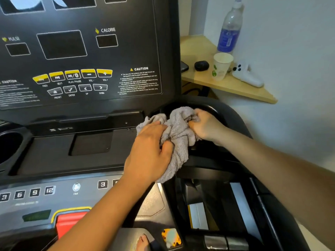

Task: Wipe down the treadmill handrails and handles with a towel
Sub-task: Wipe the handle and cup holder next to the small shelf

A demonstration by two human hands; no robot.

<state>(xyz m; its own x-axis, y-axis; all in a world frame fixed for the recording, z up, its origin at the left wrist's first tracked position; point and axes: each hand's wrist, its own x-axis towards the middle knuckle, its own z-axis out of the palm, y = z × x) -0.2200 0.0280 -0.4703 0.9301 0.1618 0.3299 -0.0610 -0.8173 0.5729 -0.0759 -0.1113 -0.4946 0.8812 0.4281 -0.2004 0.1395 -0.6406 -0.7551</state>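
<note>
Two hands on one towel [176,134], over the right end of the treadmill console. Left hand [148,153] lies on the towel's near-left side, fingers curled into the folds, thumb tucked into the cloth. Right hand [204,124] grips the far-right bunch, fingers closed round it. Hands near each other, joined only by the cloth.

Towel: grey terry, crumpled in a loose wad, lower end hanging down toward the console edge. It sits against the rim of the right cup holder [208,107], at the root of the right handrail [241,120]. Not yet on the rail proper, as far as can be seen.

Handling, judged: light, soft, no stiffness; it will drape and fold to any curve. Terry nap should grip smooth plastic rather than slide. Not fragile. Best held as a palm-sized pad, wrapped round the rail so the fingers close over it; loose tails may snag on console buttons [72,77] or the red stop key [72,221].

Nearby, on a wooden shelf [197,51] to the right: water bottle [229,28], paper cup [222,65], white controller [246,75]. Well apart from the towel.
</note>
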